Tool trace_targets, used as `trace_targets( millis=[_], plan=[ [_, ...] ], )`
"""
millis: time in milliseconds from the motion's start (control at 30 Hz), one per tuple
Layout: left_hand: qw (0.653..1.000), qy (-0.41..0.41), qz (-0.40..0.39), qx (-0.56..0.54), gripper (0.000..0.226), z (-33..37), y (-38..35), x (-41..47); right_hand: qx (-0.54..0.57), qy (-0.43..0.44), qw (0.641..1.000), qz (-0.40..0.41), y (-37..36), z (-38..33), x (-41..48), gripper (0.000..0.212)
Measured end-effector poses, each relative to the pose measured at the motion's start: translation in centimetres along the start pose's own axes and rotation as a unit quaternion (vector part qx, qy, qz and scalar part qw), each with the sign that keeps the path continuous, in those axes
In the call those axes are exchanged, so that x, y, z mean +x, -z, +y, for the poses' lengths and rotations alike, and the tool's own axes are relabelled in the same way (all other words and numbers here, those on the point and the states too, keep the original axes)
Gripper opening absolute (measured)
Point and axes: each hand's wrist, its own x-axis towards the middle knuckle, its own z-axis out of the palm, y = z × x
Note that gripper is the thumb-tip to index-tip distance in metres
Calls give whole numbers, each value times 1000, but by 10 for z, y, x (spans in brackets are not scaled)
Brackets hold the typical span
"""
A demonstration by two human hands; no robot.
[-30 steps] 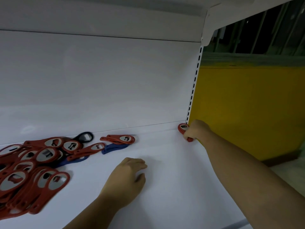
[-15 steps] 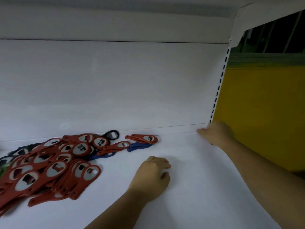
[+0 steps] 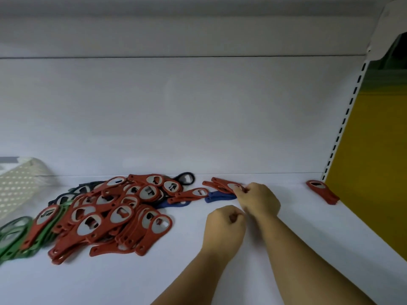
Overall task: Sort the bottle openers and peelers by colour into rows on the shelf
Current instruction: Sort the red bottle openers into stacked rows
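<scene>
The white shelf (image 3: 286, 249) carries the heap of red bottle openers (image 3: 105, 214) at its left. The right hand (image 3: 258, 200) has left the back right corner and now pinches the loose red pair (image 3: 222, 186). The left hand (image 3: 226, 226) stays fisted and empty. A small red stack (image 3: 322, 191) lies uncovered in that corner.

I see red openers (image 3: 105, 216) heaped left, green openers (image 3: 13, 232) beside them; a red pair (image 3: 220, 185) gripped centre; 1 lone red opener (image 3: 322, 191) flat in the right corner of the shelf (image 3: 220, 274).
</scene>
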Motion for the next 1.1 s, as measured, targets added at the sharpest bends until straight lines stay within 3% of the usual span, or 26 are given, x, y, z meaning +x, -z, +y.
trace_targets(
  millis=[133,233,300,400,467,533,633,733,800,867,1100],
  plan=[
    [996,36,-54,-55,26,4,7,-1,34,-10,999,-6,2,3,5,34],
    [978,81,-150,-124,24,1,36,-3,96,-19,995,14,3,7,10,29],
    [949,105,-193,-227,20,-8,62,-6,126,-19,991,24,3,10,13,22],
    [869,184,-162,-430,25,-23,85,-7,188,-15,981,44,7,10,12,15],
    [831,216,-148,-492,38,-26,87,-5,241,-10,969,55,11,9,9,20],
    [813,224,-131,-521,44,-26,89,-2,325,-4,944,54,20,4,3,18],
    [807,235,-114,-530,42,-25,96,1,465,32,884,-25,37,-12,-17,13],
    [811,226,-151,-518,41,-25,102,1,454,138,866,-157,40,-32,-45,15],
    [833,221,-169,-478,31,-27,105,-1,445,172,854,-210,38,-40,-58,15],
    [850,216,-170,-449,25,-29,108,-2,452,173,846,-224,40,-41,-59,15],
    [852,224,-197,-430,23,-30,110,3,438,164,848,-251,44,-34,-54,16]
  ],
)
